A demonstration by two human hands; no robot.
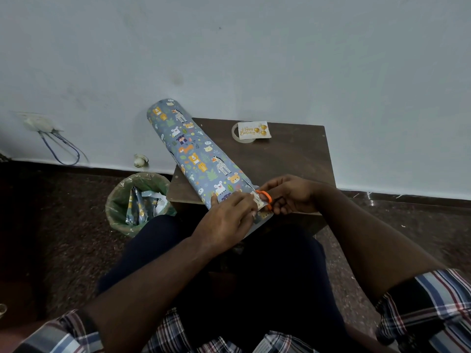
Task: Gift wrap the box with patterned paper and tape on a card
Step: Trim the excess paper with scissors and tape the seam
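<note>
A roll of blue wrapping paper with cartoon animals lies diagonally across the small dark wooden table, its far end sticking past the table's back left corner. My left hand presses and pinches the paper's near end. My right hand grips orange-handled scissors, whose blades meet the paper's near right edge. A white "Happy Birthday" card leans on a clear tape roll at the table's back. No box is in view.
A bin lined with a green bag stands on the floor left of the table, with paper scraps inside. A pale wall runs close behind the table, with a socket and cables at the left. My legs are under the table's near edge.
</note>
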